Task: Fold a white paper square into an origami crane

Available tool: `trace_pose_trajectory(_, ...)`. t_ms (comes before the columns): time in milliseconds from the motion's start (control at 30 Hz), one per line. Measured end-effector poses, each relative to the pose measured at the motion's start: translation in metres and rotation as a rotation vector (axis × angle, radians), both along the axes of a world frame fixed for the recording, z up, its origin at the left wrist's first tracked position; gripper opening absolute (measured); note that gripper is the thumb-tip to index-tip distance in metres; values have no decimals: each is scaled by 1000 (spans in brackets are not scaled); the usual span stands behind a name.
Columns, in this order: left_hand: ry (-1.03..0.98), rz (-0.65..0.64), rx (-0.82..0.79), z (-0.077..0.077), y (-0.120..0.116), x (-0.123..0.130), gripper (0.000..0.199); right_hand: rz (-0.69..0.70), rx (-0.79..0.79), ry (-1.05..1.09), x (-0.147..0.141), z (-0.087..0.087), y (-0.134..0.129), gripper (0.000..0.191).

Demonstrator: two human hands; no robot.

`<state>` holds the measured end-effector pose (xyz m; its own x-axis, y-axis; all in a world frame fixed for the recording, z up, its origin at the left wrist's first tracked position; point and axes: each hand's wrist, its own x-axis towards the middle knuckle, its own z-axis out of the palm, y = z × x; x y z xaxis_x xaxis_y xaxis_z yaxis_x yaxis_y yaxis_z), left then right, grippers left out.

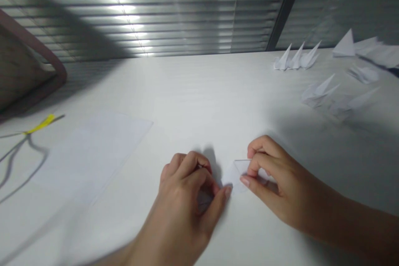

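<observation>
A small piece of folded white paper (240, 168) lies on the white table at the front middle, between my two hands. My left hand (190, 191) curls over its left end, with the thumb and fingers closed on the paper. From the right, my right hand (271, 174) pinches the other end between thumb and fingertips. A crease line and a straight upper edge show in the gap between the hands. Much of the paper is hidden under my fingers, so its full shape cannot be made out.
A flat white sheet (99, 149) lies at the left, by cables with a yellow tie (42, 124). Folded paper pieces with pointed tips (297, 58) stand at the back right; more pointed ones (321, 91) lie nearer. Window blinds (187, 12) border the table's back edge (202, 55).
</observation>
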<state>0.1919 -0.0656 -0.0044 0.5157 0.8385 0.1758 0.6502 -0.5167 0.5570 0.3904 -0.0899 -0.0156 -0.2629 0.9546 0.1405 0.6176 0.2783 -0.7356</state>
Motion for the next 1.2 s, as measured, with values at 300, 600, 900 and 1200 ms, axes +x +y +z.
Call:
trace_pose_trajectory(300,20,0,-14,0,2,0,20,10,11,-42,1,-1,-3,15)
trace_pose_trajectory(600,30,6,-15,-3,2,-1,20,-20,66,-220,7,-2,-1,15)
trace_pose_trajectory(900,53,-1,-33,-1,5,0,22,-17,32,-251,22,4,2,24)
trace_pose_trajectory(1200,56,18,-49,1,3,1,21,511,398,-414,23,5,-11,47)
